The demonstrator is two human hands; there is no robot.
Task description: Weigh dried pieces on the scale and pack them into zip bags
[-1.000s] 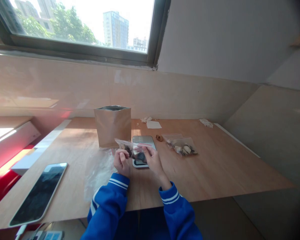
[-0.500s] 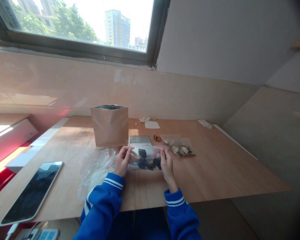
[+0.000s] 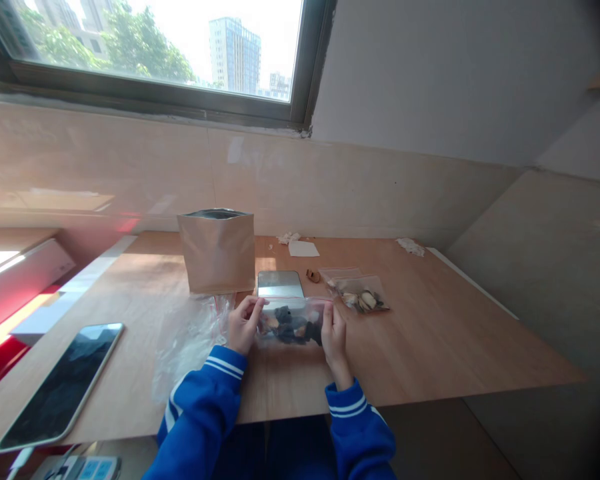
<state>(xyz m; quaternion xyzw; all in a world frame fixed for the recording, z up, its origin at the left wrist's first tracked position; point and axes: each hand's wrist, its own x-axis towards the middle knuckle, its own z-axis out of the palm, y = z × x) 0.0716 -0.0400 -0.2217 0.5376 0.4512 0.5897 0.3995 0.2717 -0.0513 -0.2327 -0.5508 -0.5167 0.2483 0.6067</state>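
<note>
Between my two hands is a clear zip bag [image 3: 293,327] holding dark and brown dried pieces. My left hand [image 3: 245,325] pinches its upper left corner, and my right hand [image 3: 334,337] grips the upper right one. A red line runs along the bag's top edge. Just behind it lies a small silver scale-like slab [image 3: 280,283], its near part covered by the bag. An upright brown paper pouch [image 3: 219,253], its top open with a silvery lining, stands behind my left hand. Loose clear plastic bags [image 3: 190,347] lie by my left forearm.
On the right side of the wooden table [image 3: 430,340] lie filled clear bags with pale slices [image 3: 365,300]. A small brown piece [image 3: 313,275], a white paper [image 3: 303,249] and crumpled tissue [image 3: 410,247] sit farther back. A large phone [image 3: 63,387] rests at the left edge.
The zip bag has dropped slightly, showing more of the silver slab behind it. Both hands keep hold of its corners. The camera view has shifted a little.
</note>
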